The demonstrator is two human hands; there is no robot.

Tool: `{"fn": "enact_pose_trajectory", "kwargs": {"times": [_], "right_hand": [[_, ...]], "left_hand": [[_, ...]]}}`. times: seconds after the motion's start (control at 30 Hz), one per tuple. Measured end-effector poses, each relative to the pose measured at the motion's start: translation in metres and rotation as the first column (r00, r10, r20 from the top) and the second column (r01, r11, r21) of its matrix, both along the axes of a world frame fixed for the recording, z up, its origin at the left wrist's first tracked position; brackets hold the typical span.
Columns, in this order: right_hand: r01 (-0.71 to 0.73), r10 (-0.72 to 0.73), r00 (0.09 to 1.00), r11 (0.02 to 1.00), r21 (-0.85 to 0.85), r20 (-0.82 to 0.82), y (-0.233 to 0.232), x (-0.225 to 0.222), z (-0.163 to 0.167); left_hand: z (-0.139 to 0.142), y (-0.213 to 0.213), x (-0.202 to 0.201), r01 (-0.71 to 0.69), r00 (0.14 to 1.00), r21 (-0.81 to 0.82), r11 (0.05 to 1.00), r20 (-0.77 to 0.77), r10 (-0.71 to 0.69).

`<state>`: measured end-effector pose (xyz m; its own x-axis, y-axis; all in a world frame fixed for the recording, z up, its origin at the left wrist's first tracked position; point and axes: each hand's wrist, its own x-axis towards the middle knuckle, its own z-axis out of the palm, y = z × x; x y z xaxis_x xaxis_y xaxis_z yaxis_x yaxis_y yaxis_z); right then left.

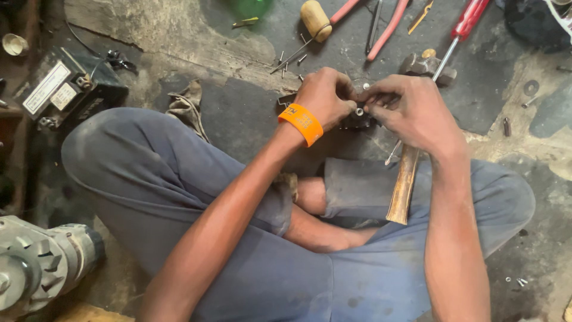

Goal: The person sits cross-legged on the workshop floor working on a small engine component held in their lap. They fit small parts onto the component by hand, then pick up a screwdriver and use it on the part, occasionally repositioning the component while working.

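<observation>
I sit cross-legged on the floor and both hands meet over a small dark metal part (357, 119). My left hand (325, 95), with an orange wristband (301, 123), grips the part from the left. My right hand (411, 110) holds it from the right, and its fingertips pinch a small silvery piece (360, 111) on top of the part. Most of the part is hidden by my fingers. A hammer with a wooden handle (403, 182) lies under my right hand, its head (424, 65) just beyond it.
On the floor beyond lie a red-handled screwdriver (468, 21), pink-handled pliers (387, 27), a wooden-handled tool (316, 21) and scattered small screws (289, 59). A dark box with labels (65, 89) stands at left, a grey motor (36, 262) at lower left, a rag (186, 104) near my knee.
</observation>
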<state>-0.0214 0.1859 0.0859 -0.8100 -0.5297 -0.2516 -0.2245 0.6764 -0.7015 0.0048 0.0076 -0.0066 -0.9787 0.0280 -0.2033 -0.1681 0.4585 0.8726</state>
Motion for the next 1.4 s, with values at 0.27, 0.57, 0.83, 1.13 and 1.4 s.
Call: {"fn": "enact_pose_trajectory", "kwargs": {"times": [0.27, 0.57, 0.83, 1.13, 1.4], "right_hand": [[-0.01, 0.01, 1.0, 1.0, 0.012, 0.013, 0.003, 0.0, -0.002], [-0.019, 0.018, 0.999, 0.999, 0.032, 0.037, 0.004, -0.002, -0.003], [0.108, -0.112, 0.982, 0.993, 0.036, 0.153, 0.009, -0.004, -0.004], [0.112, -0.118, 0.973, 0.993, -0.043, -0.196, 0.017, -0.01, -0.037], [0.042, -0.028, 0.929, 0.999, 0.029, -0.368, 0.009, -0.015, -0.077]], "left_hand": [[-0.002, 0.001, 0.001, -0.009, 0.998, -0.033, 0.999, -0.066, 0.006], [0.003, 0.001, 0.0, -0.014, 0.999, 0.012, 1.0, -0.032, 0.014], [0.011, -0.005, -0.001, 0.001, 0.998, 0.148, 0.989, 0.066, -0.011], [0.008, -0.001, -0.001, 0.243, 0.964, 0.059, 0.968, -0.125, -0.234], [-0.006, 0.001, 0.0, 0.227, 0.964, 0.085, 0.97, -0.159, -0.212]]}}
